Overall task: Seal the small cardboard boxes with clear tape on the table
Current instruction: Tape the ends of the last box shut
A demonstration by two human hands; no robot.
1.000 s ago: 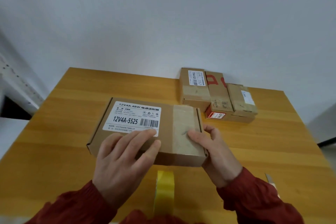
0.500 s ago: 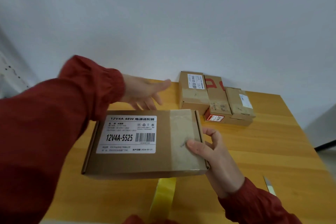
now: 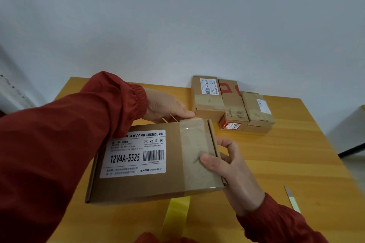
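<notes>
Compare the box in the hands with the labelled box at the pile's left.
The held box is gripped by the right hand, the left hand touching its far edge; the back box lies untouched on the table. The held box's label reads across; the back box's runs sideways. Both are taped brown cardboard.

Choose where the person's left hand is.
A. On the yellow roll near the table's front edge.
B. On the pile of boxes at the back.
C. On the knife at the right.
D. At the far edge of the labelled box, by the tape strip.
D: the left hand reaches over the labelled box and touches its far edge, where the tape strip folds over.
</notes>
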